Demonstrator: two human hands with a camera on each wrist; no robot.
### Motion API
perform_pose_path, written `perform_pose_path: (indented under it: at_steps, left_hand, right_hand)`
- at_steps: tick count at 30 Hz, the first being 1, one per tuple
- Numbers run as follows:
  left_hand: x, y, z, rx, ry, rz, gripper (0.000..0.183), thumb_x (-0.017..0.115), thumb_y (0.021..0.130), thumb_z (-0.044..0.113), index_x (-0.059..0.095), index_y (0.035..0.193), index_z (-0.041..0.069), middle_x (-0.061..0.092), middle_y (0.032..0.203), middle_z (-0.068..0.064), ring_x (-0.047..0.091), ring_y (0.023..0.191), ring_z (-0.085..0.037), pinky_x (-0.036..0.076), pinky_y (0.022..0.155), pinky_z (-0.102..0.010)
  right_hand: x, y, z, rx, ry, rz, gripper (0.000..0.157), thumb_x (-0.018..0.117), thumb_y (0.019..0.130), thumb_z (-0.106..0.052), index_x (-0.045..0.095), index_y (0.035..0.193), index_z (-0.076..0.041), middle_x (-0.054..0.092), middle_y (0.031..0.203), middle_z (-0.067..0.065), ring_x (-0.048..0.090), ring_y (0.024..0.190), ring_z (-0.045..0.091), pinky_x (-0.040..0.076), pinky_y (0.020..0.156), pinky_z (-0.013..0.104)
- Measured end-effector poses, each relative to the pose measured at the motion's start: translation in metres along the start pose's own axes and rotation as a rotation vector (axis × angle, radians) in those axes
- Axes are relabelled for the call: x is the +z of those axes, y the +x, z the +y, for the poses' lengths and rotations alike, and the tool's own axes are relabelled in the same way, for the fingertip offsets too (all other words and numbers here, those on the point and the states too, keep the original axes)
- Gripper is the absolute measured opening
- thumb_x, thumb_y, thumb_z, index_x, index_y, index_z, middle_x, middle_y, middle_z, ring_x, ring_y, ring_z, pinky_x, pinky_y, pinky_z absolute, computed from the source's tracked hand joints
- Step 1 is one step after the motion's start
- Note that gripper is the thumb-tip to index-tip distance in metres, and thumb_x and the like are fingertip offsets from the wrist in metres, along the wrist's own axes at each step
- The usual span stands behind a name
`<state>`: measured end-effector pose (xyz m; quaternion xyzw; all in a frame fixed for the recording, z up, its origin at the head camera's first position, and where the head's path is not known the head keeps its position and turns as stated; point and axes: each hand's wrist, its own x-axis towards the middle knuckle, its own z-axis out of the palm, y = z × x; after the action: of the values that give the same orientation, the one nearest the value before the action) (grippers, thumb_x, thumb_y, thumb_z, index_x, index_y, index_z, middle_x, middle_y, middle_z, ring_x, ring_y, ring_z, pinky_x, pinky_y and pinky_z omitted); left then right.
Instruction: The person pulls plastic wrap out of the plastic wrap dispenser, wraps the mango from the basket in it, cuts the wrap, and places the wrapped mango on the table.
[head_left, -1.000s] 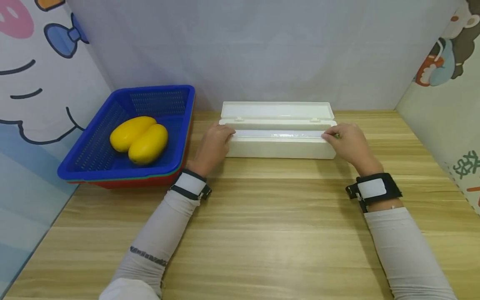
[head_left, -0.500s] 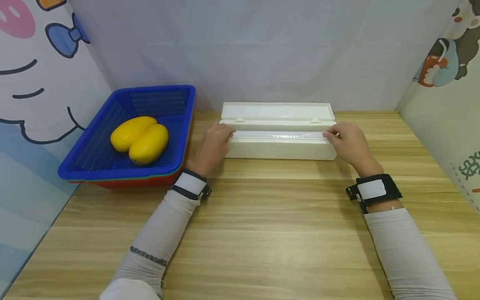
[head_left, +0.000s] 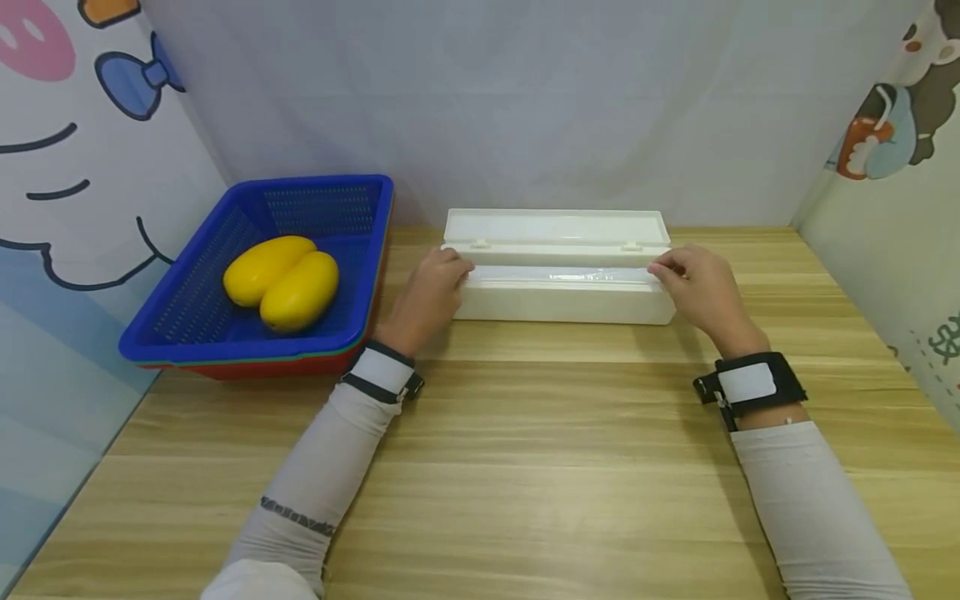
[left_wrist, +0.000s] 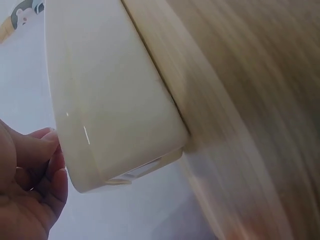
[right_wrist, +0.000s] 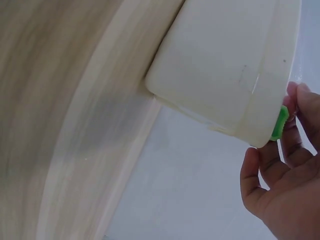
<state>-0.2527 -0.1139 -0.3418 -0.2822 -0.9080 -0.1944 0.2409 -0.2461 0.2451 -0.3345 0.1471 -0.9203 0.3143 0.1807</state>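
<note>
A long white plastic wrap dispenser [head_left: 562, 306] lies across the table with its lid [head_left: 555, 227] raised at the back. Clear plastic wrap [head_left: 585, 273] shines along its open top. At the left end, my left hand [head_left: 429, 296] pinches the edge of the wrap between thumb and index finger. My right hand [head_left: 701, 292] pinches the wrap at the opposite end. The right wrist view shows a green slide cutter [right_wrist: 280, 124] at the dispenser's corner, beside the right fingers. In the left wrist view, the left fingertips [left_wrist: 50, 137] are right at the dispenser's upper edge.
Left of the left hand stands a blue basket [head_left: 247, 352], stacked on a red one [head_left: 262, 367]. Two yellow mango-like fruits [head_left: 300, 292] lie in it. A pale wall [head_left: 555, 108] rises behind the dispenser, above the wooden table [head_left: 555, 467].
Both hands keep their pinch at the dispenser's ends, almost motionless. Everything sits slightly lower in the head view than before.
</note>
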Motion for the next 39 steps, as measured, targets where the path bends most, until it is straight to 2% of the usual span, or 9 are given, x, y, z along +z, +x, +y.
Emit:
perform_pose_path:
  at_steps: [3, 6, 11, 16, 23, 39]
  left_hand:
    - [0.0002, -0.0003, 0.0003, -0.026, -0.012, 0.005, 0.015, 0.06, 0.087, -0.007, 0.07, 0.098, -0.006, 0.066, 0.091, -0.018, 0.055, 0.089, -0.028, 0.05, 0.088, -0.04]
    - [0.0001, -0.0005, 0.0007, -0.038, -0.024, 0.041, 0.013, 0.061, 0.086, -0.008, 0.071, 0.096, -0.006, 0.066, 0.09, -0.017, 0.054, 0.087, -0.027, 0.053, 0.079, -0.039]
    - [-0.0004, -0.0003, 0.001, -0.045, -0.041, 0.102, 0.011, 0.063, 0.086, -0.007, 0.072, 0.092, -0.005, 0.067, 0.087, -0.017, 0.056, 0.085, -0.027, 0.053, 0.078, -0.04]
    - [-0.0015, 0.0006, 0.0027, -0.057, -0.05, 0.119, 0.01, 0.063, 0.087, -0.004, 0.072, 0.091, -0.005, 0.068, 0.087, -0.017, 0.058, 0.084, -0.027, 0.053, 0.077, -0.041]
    - [-0.0017, -0.0003, 0.0047, -0.035, -0.046, 0.121, 0.01, 0.061, 0.086, -0.008, 0.07, 0.09, -0.007, 0.067, 0.088, -0.018, 0.056, 0.085, -0.028, 0.053, 0.077, -0.04]
    - [-0.0064, 0.0007, 0.005, -0.003, -0.026, 0.201, 0.01, 0.061, 0.087, -0.006, 0.07, 0.089, -0.006, 0.066, 0.085, -0.017, 0.056, 0.083, -0.029, 0.053, 0.076, -0.04]
  right_hand:
    - [0.0002, 0.0005, 0.0005, -0.018, 0.011, 0.016, 0.021, 0.06, 0.093, -0.009, 0.067, 0.095, 0.01, 0.063, 0.09, 0.025, 0.052, 0.081, 0.031, 0.041, 0.068, 0.045]
    - [-0.0004, 0.0013, 0.0011, -0.036, 0.019, 0.028, 0.019, 0.061, 0.092, -0.007, 0.068, 0.094, 0.01, 0.064, 0.09, 0.026, 0.053, 0.081, 0.031, 0.042, 0.069, 0.045]
    - [-0.0026, 0.0021, 0.001, -0.03, 0.031, 0.039, 0.019, 0.062, 0.091, -0.008, 0.068, 0.093, 0.01, 0.066, 0.092, 0.026, 0.055, 0.082, 0.031, 0.044, 0.07, 0.047]
    - [-0.0042, 0.0012, 0.0009, -0.033, 0.038, 0.065, 0.019, 0.063, 0.09, -0.008, 0.069, 0.092, 0.01, 0.066, 0.092, 0.027, 0.056, 0.081, 0.031, 0.044, 0.069, 0.046]
    - [-0.0049, -0.0008, 0.0004, -0.041, 0.017, 0.095, 0.019, 0.062, 0.091, -0.008, 0.069, 0.092, 0.01, 0.064, 0.088, 0.023, 0.051, 0.075, 0.026, 0.04, 0.062, 0.038]
    - [-0.0082, -0.0009, -0.0067, -0.06, 0.013, 0.182, 0.02, 0.063, 0.09, -0.009, 0.07, 0.092, 0.011, 0.064, 0.085, 0.021, 0.05, 0.069, 0.019, 0.037, 0.057, 0.024]
